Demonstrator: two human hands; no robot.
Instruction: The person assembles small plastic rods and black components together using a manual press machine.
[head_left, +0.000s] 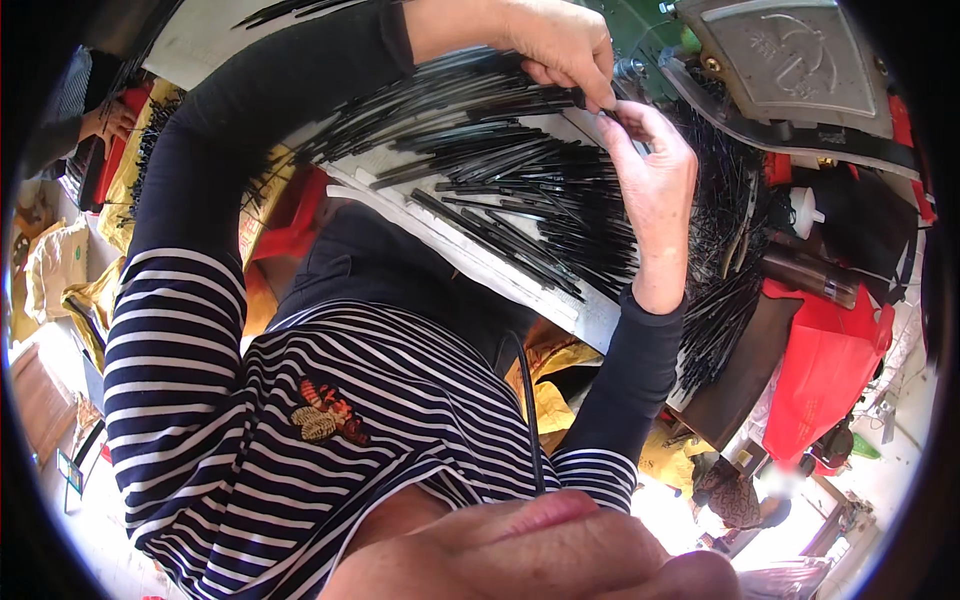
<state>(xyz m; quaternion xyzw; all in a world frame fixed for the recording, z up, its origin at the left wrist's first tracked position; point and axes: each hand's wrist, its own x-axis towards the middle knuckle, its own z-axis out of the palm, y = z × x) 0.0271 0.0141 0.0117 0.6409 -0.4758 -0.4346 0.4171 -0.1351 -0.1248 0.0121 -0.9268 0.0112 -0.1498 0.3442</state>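
Note:
My left hand (560,45) and my right hand (655,185) meet near the metal machine at the upper right. The fingertips of both are pinched together on a small dark piece (580,97), mostly covered by the fingers; it looks like one of the thin black strips. Below and left of the hands, a large heap of thin black strips (540,190) lies fanned out on a pale board (450,245). The strips point in several directions, with some loose ones at the near edge. A silver bolt-like metal part (630,68) sits just beyond my fingertips.
The machine's grey metal cover (790,60) and a dark curved band (780,135) stand at upper right. Thin black offcuts (715,160) tangle right of my right hand. A red bag (820,370) hangs at the right. Another person's hand (108,122) shows at far left.

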